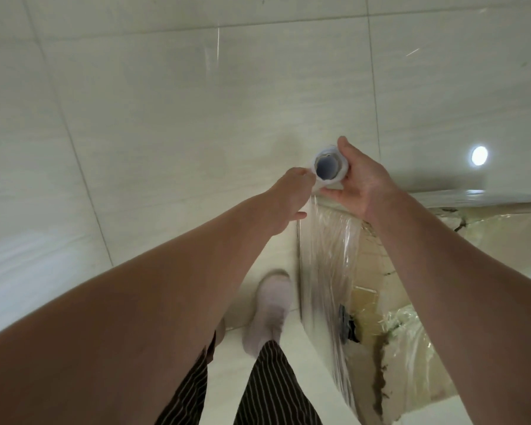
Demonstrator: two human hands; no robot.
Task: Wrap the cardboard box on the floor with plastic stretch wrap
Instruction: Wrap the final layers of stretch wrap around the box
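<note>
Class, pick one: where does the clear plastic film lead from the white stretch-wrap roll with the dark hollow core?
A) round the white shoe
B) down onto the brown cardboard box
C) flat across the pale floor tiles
B: the film runs from the roll, held by the left hand and right hand, down to the cardboard box.

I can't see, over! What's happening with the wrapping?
Left hand, right hand grip white stretch-wrap roll. Clear film runs to torn tan cardboard box. White shoe beside film.
</note>
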